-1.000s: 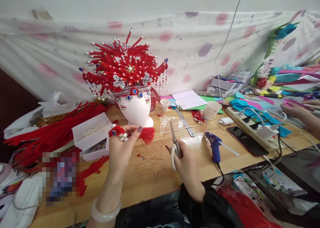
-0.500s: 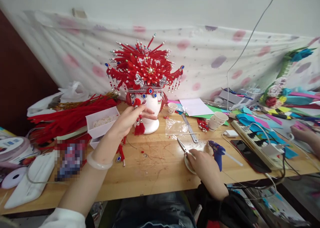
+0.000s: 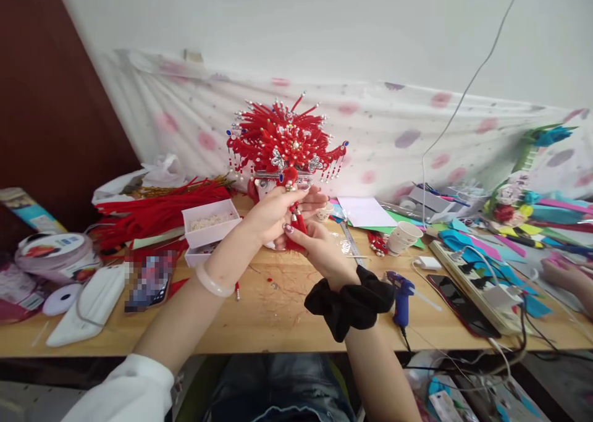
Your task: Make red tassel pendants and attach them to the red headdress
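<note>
Item, one hanging ornament (image 3: 288, 178) of fuzzy red material, with an oval blue stone, pearly beads and soft red tassels: the left hand (image 3: 271, 215) is pinching its upper part narrowly, other fingers spreading, while the right hand (image 3: 324, 246) is closing its fingertips around the tassel end. It is hanging upright before a tall red headdress (image 3: 296, 144), whose spiky fuzzy stems are ending in pearly beads above a silvery band and metallic butterflies (a white head form (image 3: 265, 189) is supporting it, mostly hidden). A smooth, pale bangle (image 3: 214, 284) is circling the left wrist; a gathered black fabric scrunchie (image 3: 349, 301) is ringing the right. Containers: a white rectangular box (image 3: 212, 223) is holding small whitish beads; a second white box (image 3: 196, 257) is sitting beneath, its contents too hidden to tell. Stacked paper cups (image 3: 403, 240) are standing at the right, contents not discernible. A round translucent tub (image 3: 58, 256) is bearing a printed label. Beyond the boxes, long fuzzy red stems (image 3: 157, 215) are lying in a heap. A blue plastic glue gun (image 3: 401, 292) is resting on the smooth wooden table (image 3: 250, 329).
</note>
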Motion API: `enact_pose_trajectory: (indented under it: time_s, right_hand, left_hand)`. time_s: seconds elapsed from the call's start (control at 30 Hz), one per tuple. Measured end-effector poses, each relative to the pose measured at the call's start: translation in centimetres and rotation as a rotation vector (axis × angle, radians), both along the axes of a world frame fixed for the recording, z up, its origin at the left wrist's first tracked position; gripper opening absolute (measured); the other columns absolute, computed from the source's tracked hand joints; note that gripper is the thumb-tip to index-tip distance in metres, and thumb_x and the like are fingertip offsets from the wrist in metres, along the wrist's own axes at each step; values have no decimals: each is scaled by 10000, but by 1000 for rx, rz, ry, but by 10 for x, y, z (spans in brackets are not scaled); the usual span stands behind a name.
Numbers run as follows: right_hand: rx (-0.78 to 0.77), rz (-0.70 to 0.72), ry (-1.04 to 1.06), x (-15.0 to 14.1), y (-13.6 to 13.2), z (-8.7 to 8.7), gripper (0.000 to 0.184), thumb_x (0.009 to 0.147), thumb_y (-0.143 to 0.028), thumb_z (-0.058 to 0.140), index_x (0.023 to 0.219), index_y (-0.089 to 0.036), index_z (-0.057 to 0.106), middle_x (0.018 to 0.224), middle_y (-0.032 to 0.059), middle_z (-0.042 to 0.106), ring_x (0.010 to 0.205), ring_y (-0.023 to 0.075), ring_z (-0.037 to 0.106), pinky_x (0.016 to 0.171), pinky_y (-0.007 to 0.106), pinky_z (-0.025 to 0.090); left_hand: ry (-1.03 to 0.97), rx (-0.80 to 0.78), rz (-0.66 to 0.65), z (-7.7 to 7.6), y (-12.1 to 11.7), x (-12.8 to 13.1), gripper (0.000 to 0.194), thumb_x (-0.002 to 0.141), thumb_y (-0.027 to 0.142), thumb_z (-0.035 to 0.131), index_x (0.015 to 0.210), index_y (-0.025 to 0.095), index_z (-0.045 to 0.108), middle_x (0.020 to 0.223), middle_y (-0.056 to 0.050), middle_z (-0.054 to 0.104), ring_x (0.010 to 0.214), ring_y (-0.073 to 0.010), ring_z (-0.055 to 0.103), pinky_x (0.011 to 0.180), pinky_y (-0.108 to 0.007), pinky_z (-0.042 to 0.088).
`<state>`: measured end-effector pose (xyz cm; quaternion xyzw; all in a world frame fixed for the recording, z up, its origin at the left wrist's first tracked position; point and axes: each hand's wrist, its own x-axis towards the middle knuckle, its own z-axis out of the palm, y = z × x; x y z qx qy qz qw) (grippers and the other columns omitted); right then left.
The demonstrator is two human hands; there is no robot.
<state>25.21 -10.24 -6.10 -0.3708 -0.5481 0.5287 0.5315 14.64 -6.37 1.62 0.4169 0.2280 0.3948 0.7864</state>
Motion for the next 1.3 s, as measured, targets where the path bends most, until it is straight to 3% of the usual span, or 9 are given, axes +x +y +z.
enact_pose_trajectory:
  time_s: [0.13, 0.27, 0.37, 0.53, 0.73, 0.87, 0.97, 1.13, 1.3]
  right_hand:
    - [6, 57, 6, 0, -7, -6, 412, 797, -588, 696, 772, -180, 639, 629, -15, 638, 626, 116, 606, 740, 296, 539]
    - [-35, 82, 55, 3, -14, -12, 405, 793, -591, 700, 841, -193, 637, 553, -60, 594, 532, 100, 565, 825, 358, 561]
    - [-65, 74, 68, 5, -16, -17, 434, 765, -617, 714, 826, -196, 627, 533, -73, 575, 493, 96, 538, 874, 404, 561]
    - [-109, 59, 0, 12, -20, -26, 469, 785, -650, 678, 806, -184, 630, 501, -75, 561, 490, 93, 536, 853, 392, 560]
    - [-75, -120, -212, 27, -28, -38, 439, 813, -603, 674, 836, -167, 724, 642, 21, 690, 617, 149, 636, 723, 346, 546]
    - [4, -274, -270, 30, -29, -36, 508, 861, -636, 596, 626, -199, 707, 794, 82, 734, 856, 227, 691, 923, 446, 524]
    - [37, -325, -203, 28, -26, -31, 560, 961, -630, 410, 766, -220, 738, 974, 109, 741, 1011, 252, 687, 980, 476, 520]
    - [48, -216, 22, 16, -11, -28, 498, 954, -622, 420, 1158, -229, 649, 1233, 149, 681, 1156, 252, 649, 992, 474, 525]
    - [42, -56, 123, -5, 8, -17, 474, 912, -650, 450, 983, -214, 623, 998, 141, 716, 937, 245, 697, 818, 423, 581]
  left_hand:
    - [-18, -16, -13, -1, 5, -4, 292, 965, 55, 420, 801, 96, 659, 629, -57, 681, 561, -126, 666, 577, -237, 560]
    - [-107, -25, -16, -4, 15, -4, 256, 965, 75, 456, 796, 88, 648, 591, -11, 608, 377, -39, 476, 377, -146, 374]
    - [-177, -69, -29, -5, 21, -1, 279, 976, 76, 438, 777, 85, 633, 549, 30, 525, 327, 1, 345, 340, -123, 268]
    - [-213, -133, 20, -1, 31, -3, 327, 986, 64, 399, 708, 111, 566, 503, 67, 425, 313, 7, 296, 340, -120, 223]
    - [-242, -185, 64, 3, 41, -15, 357, 987, 40, 347, 684, 139, 509, 498, 66, 421, 312, 2, 298, 343, -124, 235]
    - [-232, -187, 44, 3, 43, -19, 310, 970, 46, 398, 698, 146, 507, 521, 60, 453, 317, -2, 301, 348, -129, 256]
    - [-211, -172, 15, 3, 43, -20, 294, 955, 57, 448, 680, 146, 506, 518, 58, 460, 321, -6, 312, 343, -133, 255]
    - [-177, -119, -26, 9, 41, -21, 357, 963, 125, 463, 608, 163, 471, 453, 85, 353, 301, -16, 252, 312, -138, 197]
    - [-99, 2, -48, 6, 39, -20, 384, 947, 196, 497, 568, 180, 438, 408, 109, 261, 290, -25, 181, 298, -148, 154]
